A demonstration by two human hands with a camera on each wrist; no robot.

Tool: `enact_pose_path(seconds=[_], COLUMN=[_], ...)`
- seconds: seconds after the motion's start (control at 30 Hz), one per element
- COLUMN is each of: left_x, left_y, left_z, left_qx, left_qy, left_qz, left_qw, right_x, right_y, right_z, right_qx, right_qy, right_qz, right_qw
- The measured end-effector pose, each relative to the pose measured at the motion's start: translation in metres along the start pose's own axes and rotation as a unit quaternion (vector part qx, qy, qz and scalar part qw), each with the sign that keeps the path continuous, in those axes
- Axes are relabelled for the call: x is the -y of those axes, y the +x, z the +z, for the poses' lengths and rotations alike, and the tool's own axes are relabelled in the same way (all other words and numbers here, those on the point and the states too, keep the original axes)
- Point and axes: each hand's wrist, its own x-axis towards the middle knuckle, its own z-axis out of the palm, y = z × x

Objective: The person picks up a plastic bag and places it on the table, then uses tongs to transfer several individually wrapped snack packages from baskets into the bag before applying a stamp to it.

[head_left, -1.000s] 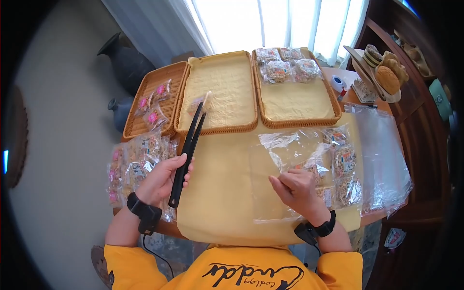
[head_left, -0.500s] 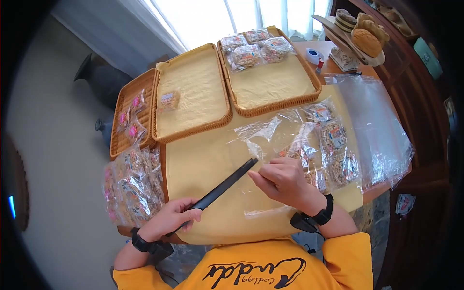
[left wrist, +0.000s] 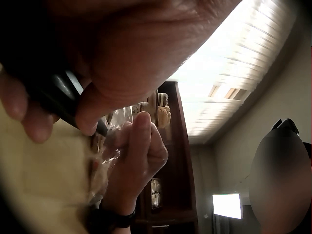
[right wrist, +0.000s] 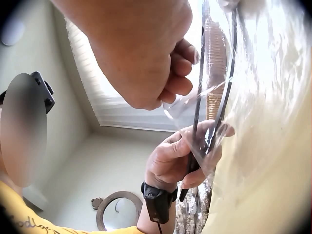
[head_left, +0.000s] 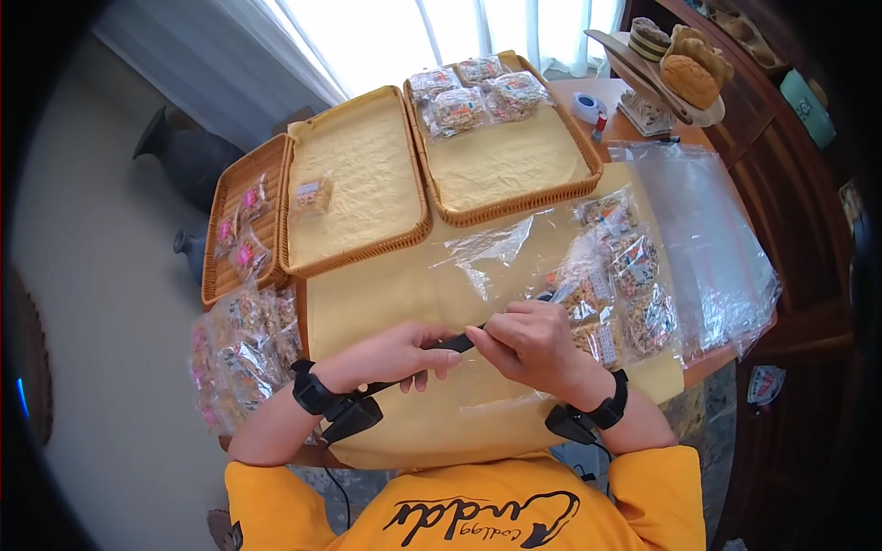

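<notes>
My left hand (head_left: 404, 354) grips a pair of long black tongs (head_left: 455, 342), which slant up to the right. The tongs' far end passes behind my right hand (head_left: 533, 342) and reaches among the packets at the bag. With curled fingers, my right hand pinches the edge of a large clear plastic bag (head_left: 482, 262). Inside the bag lie several packets of a grainy snack (head_left: 634, 262). The right wrist view shows the two tong arms (right wrist: 199, 102) apart, seen through the clear film. A single small packet (head_left: 312, 196) lies in the paper-lined middle basket (head_left: 363, 257).
To the right, a lined basket (head_left: 524, 207) holds several packets. Pink-labelled packets (head_left: 250, 253) lie in the left basket (head_left: 216, 289). Filled bags (head_left: 243, 354) sit at the table's left edge, flat clear bags (head_left: 707, 248) at its right. Tape (head_left: 585, 106) stands behind.
The tongs have swung from the middle basket rightward and down to the bag. The packet at their tips is now lying in that basket. My right hand has kept hold of the bag's edge.
</notes>
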Motion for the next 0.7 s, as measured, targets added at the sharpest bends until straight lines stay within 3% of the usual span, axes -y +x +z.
enact_pose_path(seconds=[0.37,0.53,0.7], left_x=[-0.008,0.008,0.06], left_y=[0.009,-0.007,-0.065], left_z=[0.003,0.003,0.005], left_qx=[-0.031,-0.014,-0.039], left_qy=[0.041,-0.082,-0.217], left_qz=[0.03,-0.006,-0.037], left_qw=[0.998,0.997,0.975], right_x=[0.003,0.004,0.004], right_y=[0.004,0.006,0.006], right_z=[-0.002,-0.007,-0.005], right_qx=[-0.007,0.02,0.001], right_qy=[0.018,-0.006,0.01], right_qz=[-0.019,-0.012,-0.021], right_qw=[1.0,1.0,1.0])
